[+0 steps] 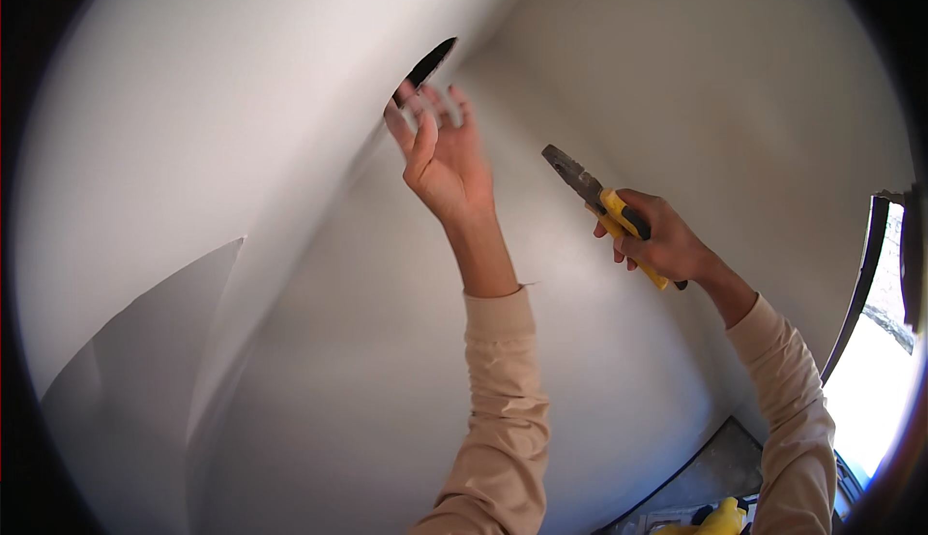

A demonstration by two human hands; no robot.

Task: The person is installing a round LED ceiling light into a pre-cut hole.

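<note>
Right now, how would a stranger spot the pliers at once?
Find the bright opening at far right. Left of it, the right hand holds the pliers, pointing up-left. Their dark metal head sets them apart from the yellow object at the bottom edge.

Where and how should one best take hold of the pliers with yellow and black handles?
Probably by the yellow-and-black handles, coming from the lower right, as the right hand holds them now. The pliers slant, with the metal head pointing to the upper left, so the handles run toward the lower right. Their long shape suits a wrapped grip.
</note>
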